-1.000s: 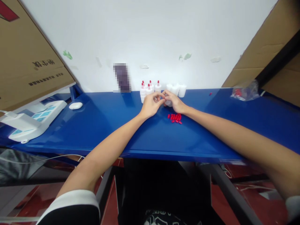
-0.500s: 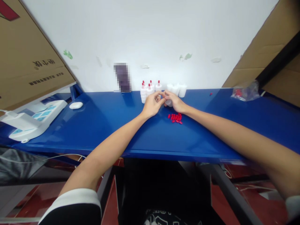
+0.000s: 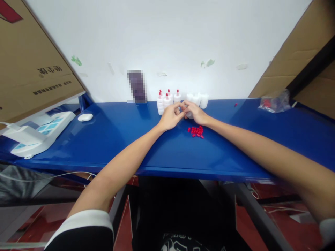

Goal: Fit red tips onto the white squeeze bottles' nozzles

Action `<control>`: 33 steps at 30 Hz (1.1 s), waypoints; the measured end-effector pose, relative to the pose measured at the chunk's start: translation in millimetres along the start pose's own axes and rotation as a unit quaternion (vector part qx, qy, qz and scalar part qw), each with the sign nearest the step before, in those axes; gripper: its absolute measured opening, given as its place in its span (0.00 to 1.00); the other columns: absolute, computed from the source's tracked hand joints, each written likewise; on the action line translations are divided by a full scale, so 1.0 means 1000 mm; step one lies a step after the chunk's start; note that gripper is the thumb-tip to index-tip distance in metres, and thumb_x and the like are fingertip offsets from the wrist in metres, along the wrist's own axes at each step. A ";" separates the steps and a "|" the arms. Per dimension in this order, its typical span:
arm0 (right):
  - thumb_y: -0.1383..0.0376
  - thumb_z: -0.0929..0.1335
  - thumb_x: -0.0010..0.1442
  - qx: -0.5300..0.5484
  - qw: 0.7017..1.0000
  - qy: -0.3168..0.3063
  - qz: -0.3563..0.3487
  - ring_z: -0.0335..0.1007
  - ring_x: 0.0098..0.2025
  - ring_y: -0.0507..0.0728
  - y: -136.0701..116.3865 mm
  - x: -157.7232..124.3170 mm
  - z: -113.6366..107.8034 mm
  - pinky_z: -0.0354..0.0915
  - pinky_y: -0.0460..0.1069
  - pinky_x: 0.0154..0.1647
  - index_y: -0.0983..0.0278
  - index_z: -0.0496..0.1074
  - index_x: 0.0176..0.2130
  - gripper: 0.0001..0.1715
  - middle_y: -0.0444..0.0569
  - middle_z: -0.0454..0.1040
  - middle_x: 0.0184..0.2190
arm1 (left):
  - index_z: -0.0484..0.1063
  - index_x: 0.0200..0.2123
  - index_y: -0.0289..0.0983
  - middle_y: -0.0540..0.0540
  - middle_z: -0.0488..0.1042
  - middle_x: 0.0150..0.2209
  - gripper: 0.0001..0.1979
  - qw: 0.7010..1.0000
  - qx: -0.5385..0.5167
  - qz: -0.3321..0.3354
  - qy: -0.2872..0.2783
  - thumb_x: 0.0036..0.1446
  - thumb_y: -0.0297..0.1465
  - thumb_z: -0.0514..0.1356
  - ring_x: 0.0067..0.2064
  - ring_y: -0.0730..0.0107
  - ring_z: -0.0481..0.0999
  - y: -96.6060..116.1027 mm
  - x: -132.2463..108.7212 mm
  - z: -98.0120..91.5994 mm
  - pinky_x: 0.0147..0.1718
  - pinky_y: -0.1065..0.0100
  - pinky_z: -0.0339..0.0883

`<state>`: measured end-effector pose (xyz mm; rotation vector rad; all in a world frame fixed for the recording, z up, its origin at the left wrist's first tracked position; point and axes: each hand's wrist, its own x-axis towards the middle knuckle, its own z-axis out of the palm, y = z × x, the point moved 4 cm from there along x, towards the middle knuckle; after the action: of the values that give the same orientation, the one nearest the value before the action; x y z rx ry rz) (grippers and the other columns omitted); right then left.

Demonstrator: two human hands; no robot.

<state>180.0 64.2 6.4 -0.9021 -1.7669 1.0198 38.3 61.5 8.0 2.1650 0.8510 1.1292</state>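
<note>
Head view, left hand (image 3: 170,117): curled, nearly closed; whether it grips anything cannot be told.
Right hand (image 3: 195,112): curled around a whitish container (image 3: 190,114), fingertips meeting the left hand's.
Red caps (image 3: 196,131): loose on the worktop (image 3: 117,137), nearer side.
Capped bottles (image 3: 160,107): upright, far left.

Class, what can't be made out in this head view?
Head view:
White item: mostly hidden by the right hand.
White bottles: some bases behind the left hand.
Loose red pieces: too small, crowded to count.
Dark upright shape: pixelated.
Right sleeve: cut off by right edge.
</note>
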 end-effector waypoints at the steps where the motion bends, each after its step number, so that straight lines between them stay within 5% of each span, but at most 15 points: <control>1: 0.64 0.63 0.52 0.001 1.000 -0.001 0.001 0.61 0.25 0.56 0.000 0.001 0.000 0.57 0.51 0.27 0.58 0.64 0.31 0.02 0.42 0.65 0.20 | 0.74 0.40 0.36 0.57 0.61 0.19 0.04 1.000 0.005 -0.002 -0.003 0.63 0.30 0.61 0.22 0.76 0.60 0.000 0.000 0.000 0.27 0.71 0.55; 21: 0.64 0.61 0.55 -0.077 0.996 -0.015 -0.032 0.60 0.22 0.55 -0.002 0.003 -0.002 0.57 0.51 0.24 0.58 0.63 0.27 0.06 0.42 0.63 0.19 | 0.76 0.42 0.36 0.55 0.63 0.20 0.07 0.996 0.082 0.005 -0.023 0.65 0.30 0.59 0.24 0.72 0.63 0.004 -0.002 0.003 0.28 0.69 0.54; 33: 0.65 0.60 0.53 -0.093 0.994 -0.032 -0.042 0.57 0.20 0.53 -0.001 0.004 -0.001 0.54 0.50 0.22 0.61 0.71 0.28 0.11 0.41 0.63 0.17 | 0.76 0.54 0.36 0.54 0.68 0.23 0.17 0.989 0.138 0.028 -0.040 0.65 0.28 0.56 0.26 0.70 0.67 0.006 -0.005 0.006 0.30 0.68 0.54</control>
<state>178.9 67.5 9.2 -0.9088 -1.9614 0.8493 42.7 52.7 6.6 2.4553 0.9631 0.9920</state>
